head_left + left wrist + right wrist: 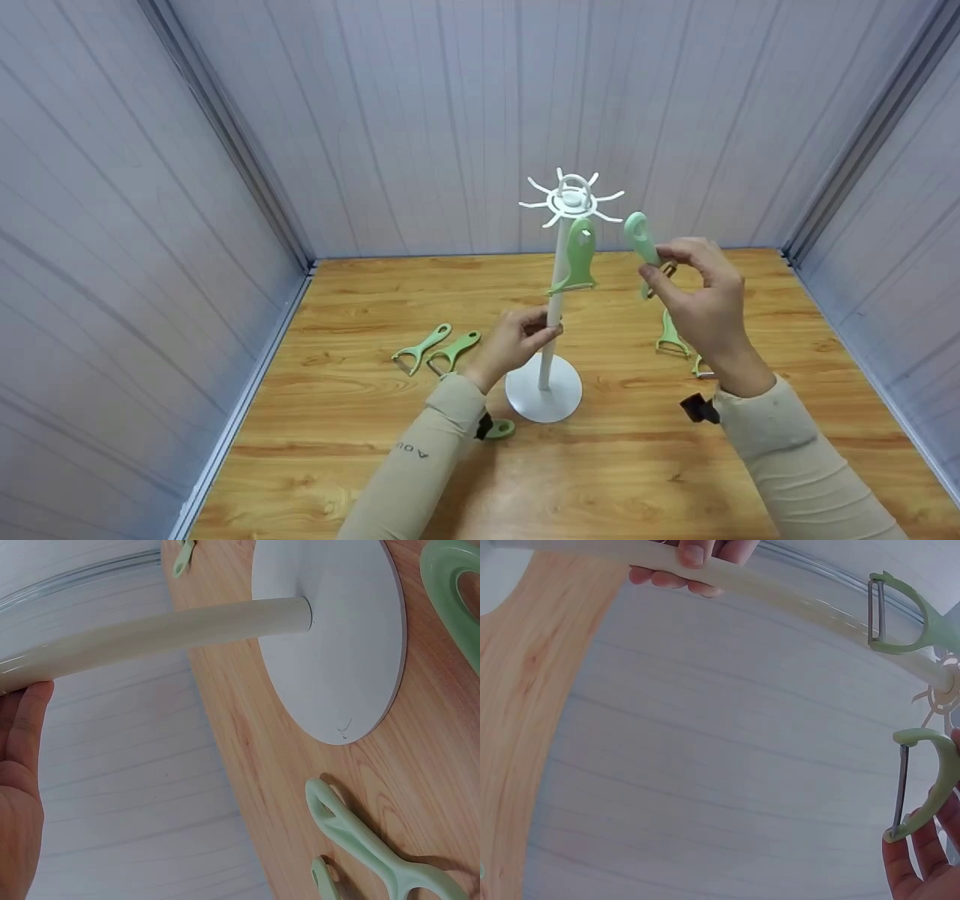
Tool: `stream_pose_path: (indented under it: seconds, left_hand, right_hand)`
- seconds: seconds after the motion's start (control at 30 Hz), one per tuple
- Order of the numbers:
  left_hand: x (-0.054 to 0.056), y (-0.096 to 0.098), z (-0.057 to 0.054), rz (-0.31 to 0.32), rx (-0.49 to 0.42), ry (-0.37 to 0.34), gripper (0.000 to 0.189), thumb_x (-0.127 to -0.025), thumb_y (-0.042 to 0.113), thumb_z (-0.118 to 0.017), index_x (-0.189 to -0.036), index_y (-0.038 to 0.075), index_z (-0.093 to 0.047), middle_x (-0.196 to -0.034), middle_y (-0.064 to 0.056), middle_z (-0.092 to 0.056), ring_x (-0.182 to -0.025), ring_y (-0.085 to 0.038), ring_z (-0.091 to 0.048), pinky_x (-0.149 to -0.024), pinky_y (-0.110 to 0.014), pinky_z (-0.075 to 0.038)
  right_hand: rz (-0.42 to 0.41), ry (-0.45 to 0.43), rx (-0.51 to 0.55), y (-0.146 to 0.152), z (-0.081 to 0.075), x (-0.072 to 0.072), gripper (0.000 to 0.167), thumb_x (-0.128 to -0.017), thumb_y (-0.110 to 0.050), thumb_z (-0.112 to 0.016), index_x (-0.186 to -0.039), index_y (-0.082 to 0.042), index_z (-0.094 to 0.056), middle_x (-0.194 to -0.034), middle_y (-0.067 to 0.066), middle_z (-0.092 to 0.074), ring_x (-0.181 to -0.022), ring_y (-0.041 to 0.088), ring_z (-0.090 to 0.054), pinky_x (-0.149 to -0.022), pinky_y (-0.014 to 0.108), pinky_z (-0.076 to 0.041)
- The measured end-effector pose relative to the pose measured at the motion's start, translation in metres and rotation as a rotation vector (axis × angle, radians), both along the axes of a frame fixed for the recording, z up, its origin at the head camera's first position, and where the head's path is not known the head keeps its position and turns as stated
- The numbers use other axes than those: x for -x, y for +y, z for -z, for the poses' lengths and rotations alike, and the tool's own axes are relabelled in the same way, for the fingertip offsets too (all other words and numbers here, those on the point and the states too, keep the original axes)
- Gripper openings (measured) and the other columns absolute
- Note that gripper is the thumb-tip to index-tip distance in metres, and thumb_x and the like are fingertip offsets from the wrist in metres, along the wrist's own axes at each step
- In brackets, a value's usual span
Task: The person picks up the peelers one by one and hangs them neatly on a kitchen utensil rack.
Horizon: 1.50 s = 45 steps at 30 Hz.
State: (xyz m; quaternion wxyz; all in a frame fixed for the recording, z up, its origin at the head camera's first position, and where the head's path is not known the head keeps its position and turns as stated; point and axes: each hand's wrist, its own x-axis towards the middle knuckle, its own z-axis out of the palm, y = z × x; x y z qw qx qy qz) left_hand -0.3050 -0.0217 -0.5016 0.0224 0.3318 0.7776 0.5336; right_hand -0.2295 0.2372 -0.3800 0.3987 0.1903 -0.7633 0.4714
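Note:
A white rotary stand has a round base (544,405), an upright pole (187,628) and a ring of hooks (572,201) on top. My left hand (517,341) grips the pole below its middle. From a front hook hangs a green peeler (580,255), its blade end down. To the right of the hooks, my right hand (709,292) pinches a pale green peeler (639,232) with the holed handle end up. In the right wrist view this held peeler's blade (901,791) faces the pole, and the fingers lie along its curved head. The held peeler is apart from the hooks.
Two peelers (424,346) lie on the wooden table (337,442) left of the stand. Another peeler handle (501,429) shows by the left sleeve. Two more peelers (670,336) lie at right, one partly behind the right wrist. Panel walls (465,112) enclose the back and sides.

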Motion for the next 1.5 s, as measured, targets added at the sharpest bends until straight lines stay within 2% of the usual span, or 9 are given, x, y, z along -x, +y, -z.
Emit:
stream_pose_path:
  seconds: [0.2, 0.5, 0.7, 0.87, 1.13, 1.33, 1.5]
  left_hand:
    - [-0.001, 0.000, 0.000, -0.008, 0.016, -0.003, 0.028, -0.108, 0.010, -0.069, -0.134, -0.002, -0.073, -0.123, -0.018, -0.080, -0.115, -0.030, -0.079, -0.100, -0.037, -0.064]
    - [0.000, 0.001, 0.000, 0.009, 0.012, 0.021, 0.026, -0.108, 0.013, -0.070, -0.130, 0.000, -0.075, -0.123, -0.018, -0.080, -0.115, -0.029, -0.079, -0.099, -0.034, -0.064]
    - [0.000, 0.001, 0.000, 0.008, 0.015, 0.023, 0.026, -0.108, 0.014, -0.070, -0.130, 0.001, -0.075, -0.122, -0.018, -0.080, -0.114, -0.028, -0.079, -0.098, -0.035, -0.065]
    - [0.000, 0.001, -0.001, 0.013, 0.003, 0.021, 0.026, -0.108, 0.013, -0.070, -0.130, 0.000, -0.075, -0.122, -0.019, -0.080, -0.114, -0.029, -0.079, -0.098, -0.033, -0.065]
    - [0.002, 0.000, -0.001, 0.009, 0.002, 0.026, 0.023, -0.108, 0.013, -0.070, -0.126, 0.000, -0.077, -0.121, -0.025, -0.079, -0.113, -0.031, -0.079, -0.097, -0.033, -0.065]
    - [0.002, 0.001, 0.000, 0.000, 0.006, 0.046, 0.023, -0.107, 0.013, -0.071, -0.126, 0.001, -0.077, -0.117, -0.018, -0.081, -0.109, -0.028, -0.080, -0.095, -0.034, -0.066]
    - [0.001, 0.000, 0.001, -0.002, 0.003, 0.046, 0.022, -0.107, 0.014, -0.071, -0.124, 0.002, -0.078, -0.116, -0.017, -0.081, -0.108, -0.027, -0.080, -0.095, -0.034, -0.066]
  right_hand:
    - [-0.007, -0.015, -0.007, -0.004, 0.001, 0.005, 0.022, -0.088, 0.010, -0.085, -0.109, 0.007, -0.078, -0.104, 0.016, -0.074, -0.102, 0.001, -0.064, -0.095, 0.019, -0.054]
    - [-0.017, -0.035, 0.024, -0.013, 0.003, 0.015, 0.019, -0.089, 0.008, -0.085, -0.107, 0.006, -0.079, -0.101, 0.012, -0.074, -0.100, 0.001, -0.065, -0.094, 0.018, -0.054]
    - [-0.029, -0.035, 0.015, -0.018, 0.004, 0.018, 0.018, -0.089, 0.008, -0.084, -0.106, 0.006, -0.078, -0.101, 0.018, -0.073, -0.099, -0.001, -0.064, -0.092, 0.016, -0.054]
    - [-0.028, -0.057, 0.009, -0.022, 0.008, 0.017, 0.018, -0.089, 0.008, -0.084, -0.106, 0.006, -0.078, -0.101, 0.019, -0.074, -0.098, -0.005, -0.065, -0.095, 0.016, -0.054]
    - [-0.056, -0.093, -0.003, -0.032, 0.010, 0.012, 0.019, -0.090, 0.006, -0.085, -0.106, 0.007, -0.076, -0.101, 0.018, -0.075, -0.094, -0.002, -0.065, -0.093, 0.017, -0.056]
    - [-0.062, -0.084, -0.028, -0.040, 0.013, 0.009, 0.021, -0.089, 0.006, -0.086, -0.106, 0.007, -0.074, -0.100, 0.017, -0.077, -0.094, -0.004, -0.065, -0.092, 0.015, -0.055]
    - [-0.078, -0.066, -0.052, -0.048, 0.012, 0.006, 0.024, -0.088, 0.004, -0.088, -0.107, 0.005, -0.075, -0.100, 0.015, -0.079, -0.092, 0.001, -0.067, -0.089, 0.016, -0.056]
